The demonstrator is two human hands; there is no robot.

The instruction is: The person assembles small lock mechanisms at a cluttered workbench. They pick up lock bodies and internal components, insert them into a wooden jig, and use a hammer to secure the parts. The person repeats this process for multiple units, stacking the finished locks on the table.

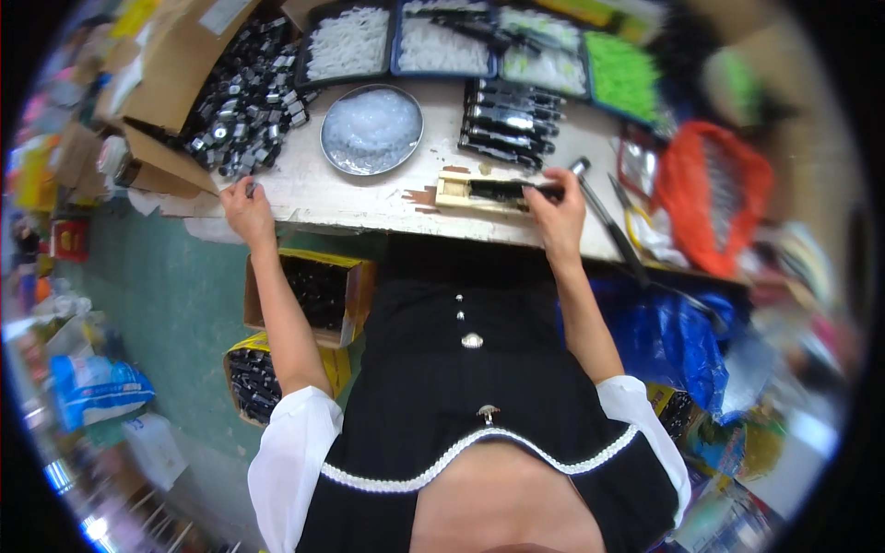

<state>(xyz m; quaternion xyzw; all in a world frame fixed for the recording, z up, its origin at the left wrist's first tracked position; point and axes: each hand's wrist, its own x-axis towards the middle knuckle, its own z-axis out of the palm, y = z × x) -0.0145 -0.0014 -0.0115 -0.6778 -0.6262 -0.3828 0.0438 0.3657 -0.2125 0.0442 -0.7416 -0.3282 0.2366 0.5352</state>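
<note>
Black tube lies in a wooden holder near the front edge of the surface, the right hand's thumb and fingers closed on its right end. Light, even pressure from the right hand should keep it seated without tipping the holder. The left hand is just before the pile of silver-and-black parts, fingers nearly together; whether they grip one, I cannot tell. Beyond, the round dish is best left unbumped.
</note>
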